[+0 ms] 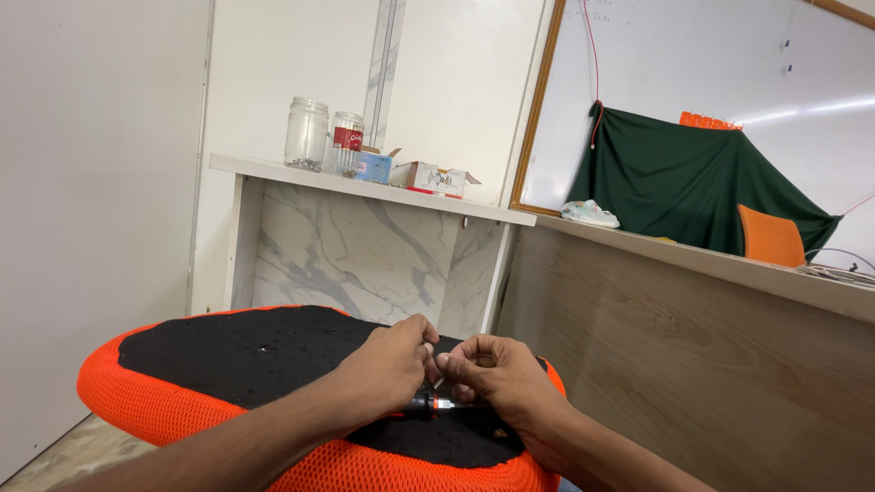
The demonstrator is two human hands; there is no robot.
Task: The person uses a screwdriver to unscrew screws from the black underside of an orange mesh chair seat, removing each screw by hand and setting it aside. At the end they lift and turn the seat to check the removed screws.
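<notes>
Right up close, two hands are at work over one orange mesh seat with a black top. The left hand is curled shut around one small screwdriver, black-handled with an orange band, gripping it low in the palm. The right hand sits just beside it, fingertips pinched together and touching the left hand's fingertips; what they pinch is too small to tell. The screwdriver lies under both hands, its handle poking out between them, its tip pointing right beneath the right hand, near the seat's near right edge.

Further back on the left, one white marble-patterned counter. On its ledge I count two clear glass jars, side by side, then two small cartons to their right.

Over on the right, one long wooden counter runs away from us. On top of it: one crumpled pale bundle, and one dark green cloth draped tent-like, with one orange chair back poking up in front of it. Farthest off, one wood-framed whiteboard on the wall.
</notes>
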